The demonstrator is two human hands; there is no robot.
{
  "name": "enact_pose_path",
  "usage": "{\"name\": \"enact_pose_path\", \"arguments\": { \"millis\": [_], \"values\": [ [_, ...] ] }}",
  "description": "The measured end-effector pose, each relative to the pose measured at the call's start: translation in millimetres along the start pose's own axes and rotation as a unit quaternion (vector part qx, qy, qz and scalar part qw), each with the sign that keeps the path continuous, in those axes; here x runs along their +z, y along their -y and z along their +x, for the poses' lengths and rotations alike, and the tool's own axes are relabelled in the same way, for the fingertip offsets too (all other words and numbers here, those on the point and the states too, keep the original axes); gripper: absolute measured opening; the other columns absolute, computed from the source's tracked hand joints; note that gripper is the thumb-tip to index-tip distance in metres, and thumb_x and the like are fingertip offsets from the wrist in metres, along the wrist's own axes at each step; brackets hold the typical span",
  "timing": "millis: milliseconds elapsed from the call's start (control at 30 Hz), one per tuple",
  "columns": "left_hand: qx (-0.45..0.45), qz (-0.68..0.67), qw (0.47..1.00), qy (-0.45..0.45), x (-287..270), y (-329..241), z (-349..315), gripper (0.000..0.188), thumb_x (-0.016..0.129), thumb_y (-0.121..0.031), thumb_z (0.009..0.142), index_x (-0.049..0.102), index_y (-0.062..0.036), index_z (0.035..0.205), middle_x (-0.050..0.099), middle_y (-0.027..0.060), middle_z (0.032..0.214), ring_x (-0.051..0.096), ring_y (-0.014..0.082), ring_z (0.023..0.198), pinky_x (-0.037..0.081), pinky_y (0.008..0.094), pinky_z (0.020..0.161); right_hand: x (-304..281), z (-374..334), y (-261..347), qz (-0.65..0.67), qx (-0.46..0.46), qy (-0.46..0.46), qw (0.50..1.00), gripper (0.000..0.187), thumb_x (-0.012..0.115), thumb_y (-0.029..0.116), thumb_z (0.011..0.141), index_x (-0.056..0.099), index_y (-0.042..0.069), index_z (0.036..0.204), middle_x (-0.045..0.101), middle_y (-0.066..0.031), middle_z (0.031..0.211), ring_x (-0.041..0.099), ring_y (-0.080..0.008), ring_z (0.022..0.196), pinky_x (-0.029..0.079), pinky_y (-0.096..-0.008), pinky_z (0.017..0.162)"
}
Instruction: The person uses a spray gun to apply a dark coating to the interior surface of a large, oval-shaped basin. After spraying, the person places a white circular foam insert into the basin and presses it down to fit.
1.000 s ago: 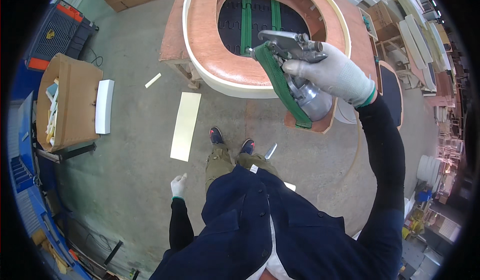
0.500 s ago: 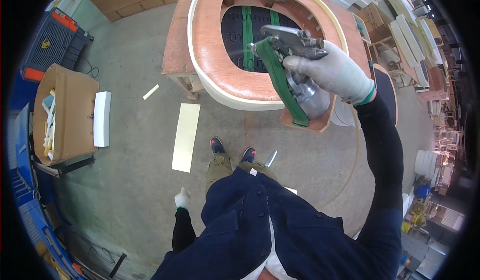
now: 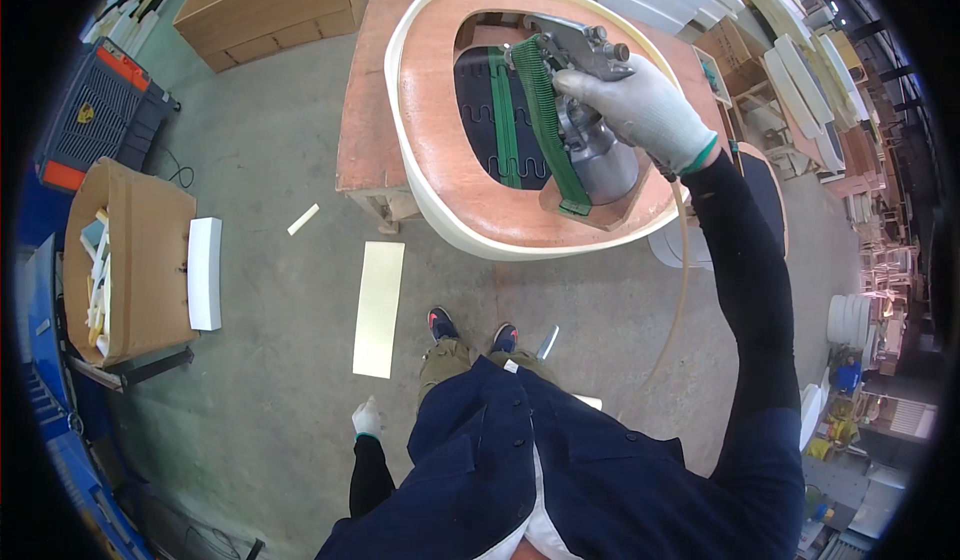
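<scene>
My gloved right hand (image 3: 648, 110) grips a metal spray gun (image 3: 575, 45) by its upper part. A silver cup (image 3: 608, 172) hangs beneath the gun, and a strip of green webbing (image 3: 545, 125) runs down its left side. A small wooden piece sits at the cup's base. The gun is over a rounded plywood frame (image 3: 432, 110) edged with pale foam. Through the frame's opening show black fabric (image 3: 478, 115), wavy springs and green straps. My gloved left hand (image 3: 367, 419) hangs low at my side, holding nothing visible, with a finger or thumb sticking out.
The frame rests on a wooden table (image 3: 365, 110). A thin hose (image 3: 683, 260) trails from the gun. On the floor lie a pale foam sheet (image 3: 379, 310) and a small strip (image 3: 303, 219). At left stand a cardboard box (image 3: 150, 260) of offcuts, a white block (image 3: 204, 274) and an orange-grey machine (image 3: 100, 110).
My right hand has shifted slightly left and up with the spray gun, now over the frame's opening and right-hand side. The view has tilted, so the frame and floor sit lower.
</scene>
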State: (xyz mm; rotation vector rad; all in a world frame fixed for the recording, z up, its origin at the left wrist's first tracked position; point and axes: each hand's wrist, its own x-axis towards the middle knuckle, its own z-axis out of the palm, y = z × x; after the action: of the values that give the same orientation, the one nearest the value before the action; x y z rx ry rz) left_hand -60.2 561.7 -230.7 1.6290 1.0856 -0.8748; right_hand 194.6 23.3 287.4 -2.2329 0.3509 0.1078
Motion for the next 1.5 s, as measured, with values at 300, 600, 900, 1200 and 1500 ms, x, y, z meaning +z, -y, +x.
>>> {"name": "enact_pose_path", "arguments": {
  "millis": [300,600,900,1200,1500],
  "values": [
    [0.069,0.064,0.995,-0.039,-11.9,-17.2,9.7,0.031,0.062,-0.031,0.088,0.067,0.0001,0.091,0.065,0.01,0.073,0.06,0.021,0.056,0.048,0.0365,0.043,5.9,61.1,5.4,-0.009,-0.019,-0.058,0.998,0.034,0.067,0.035,0.088,0.069,0.003,0.098,0.062,-0.0001,0.073,0.055,-0.008,0.063,0.045,-0.0253,0.058],
    [0.02,0.031,0.998,-0.047,-13.4,-31.9,9.6,0.036,0.064,-0.035,0.086,0.065,0.0007,0.084,0.063,0.0096,0.071,0.058,0.0214,0.055,0.045,0.0373,0.042,-1.1,115.0,-2.9,-0.005,0.016,-0.099,0.995,0.033,0.066,0.034,0.089,0.069,0.002,0.097,0.064,-0.0017,0.075,0.057,-0.0091,0.067,0.047,-0.0267,0.062],
    [0.026,0.051,0.997,-0.058,-19.9,-55.4,9.7,0.036,0.068,-0.036,0.083,0.065,-0.0001,0.079,0.062,0.0092,0.071,0.057,0.0211,0.056,0.044,0.0371,0.043,-15.9,159.1,-31.7,0.013,-0.011,-0.154,0.988,0.032,0.065,0.033,0.09,0.068,0.004,0.103,0.064,-0.0013,0.077,0.057,-0.0095,0.069,0.047,-0.0278,0.065],
    [0.024,0.076,0.995,-0.066,-25.0,-69.5,12.5,0.034,0.069,-0.034,0.081,0.061,-0.0021,0.073,0.06,0.0082,0.066,0.055,0.0205,0.051,0.044,0.0372,0.042,-48.2,155.1,-48.9,0.015,0.056,-0.191,0.98,0.032,0.065,0.033,0.09,0.068,0.004,0.103,0.061,0.0011,0.072,0.05,-0.0076,0.059,0.041,-0.0265,0.053],
    [0.059,0.098,0.992,-0.048,-25.0,-92.3,28.9,0.022,0.07,-0.021,0.08,0.06,-0.0021,0.082,0.062,0.0096,0.069,0.057,0.0209,0.053,0.045,0.0361,0.042,-88.6,127.6,-94.8,-0.004,0.059,-0.269,0.961,0.028,0.066,0.031,0.09,0.069,0.005,0.099,0.059,0.0007,0.068,0.049,-0.0083,0.054,0.039,-0.0268,0.049]
  ]
}}
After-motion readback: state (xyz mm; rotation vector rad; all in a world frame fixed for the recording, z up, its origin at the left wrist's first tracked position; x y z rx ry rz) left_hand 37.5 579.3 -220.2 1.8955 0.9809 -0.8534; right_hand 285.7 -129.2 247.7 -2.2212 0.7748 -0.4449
